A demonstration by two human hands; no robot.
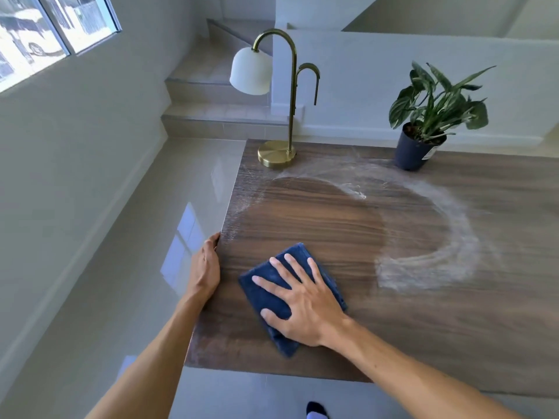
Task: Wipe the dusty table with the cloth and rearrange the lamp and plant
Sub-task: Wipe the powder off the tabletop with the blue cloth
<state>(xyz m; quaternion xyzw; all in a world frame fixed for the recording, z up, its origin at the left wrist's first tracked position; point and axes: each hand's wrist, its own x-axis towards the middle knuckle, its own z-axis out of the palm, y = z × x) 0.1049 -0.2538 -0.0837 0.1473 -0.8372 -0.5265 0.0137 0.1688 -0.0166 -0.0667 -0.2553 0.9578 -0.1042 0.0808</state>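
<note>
At far left, the left hand (206,269) is laid against the left edge of the dark wood-grain table (348,219), fingers together along the rim; whether the fingertips are curled under it cannot be told from this angle. Just right, the folded dark blue cloth (273,294) is pressed flat on the near-left tabletop by the right hand (302,300), fingers straight and spread. Behind, the brass arched lamp with white dome shade (276,152) is stood at the far-left corner. A cleared dark patch is ringed by a pale arc of dust (453,225) toward the right. The leafy green plant in a dark blue pot (419,146) is stood at the far edge. Risks judged: dust pushed off onto the floor or banked against the pot; lamp toppled if its base is clipped by a wide sweep.
</note>
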